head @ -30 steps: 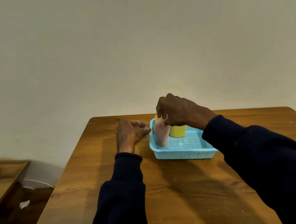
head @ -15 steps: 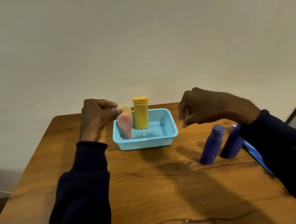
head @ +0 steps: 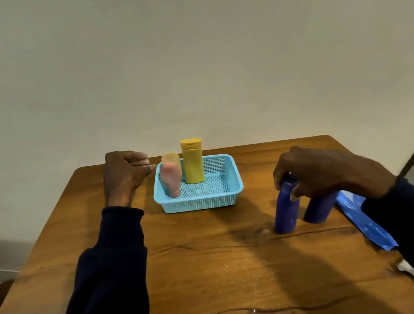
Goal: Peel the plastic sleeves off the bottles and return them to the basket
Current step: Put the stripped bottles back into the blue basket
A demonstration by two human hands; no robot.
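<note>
Wooden table (head: 219, 277), blue mesh basket (head: 202, 202) near far edge, roughly centre. Yellow bottle (head: 193, 164) upright in basket toward its back wall; pink bottle (head: 171, 178) at basket's left end, blurred, with a pale orange rounded top (head: 171, 158) just behind it, can't tell what it is. Left hand (head: 125, 176) by basket's far left corner, fingers curled, thumb against forefinger, tips right at the rim; can't tell if it pinches the rim or holds nothing. Right hand (head: 322, 171) toward right edge, fingers curled over top of blue bottle (head: 286, 212) and gripping it; bottle stands on table, slightly tilted. Second blue bottle (head: 318, 209) just beside it, leaning, under the same hand. Blue sheet (head: 359, 217) flat along right edge, white scrap (head: 408, 268) near right front corner
</note>
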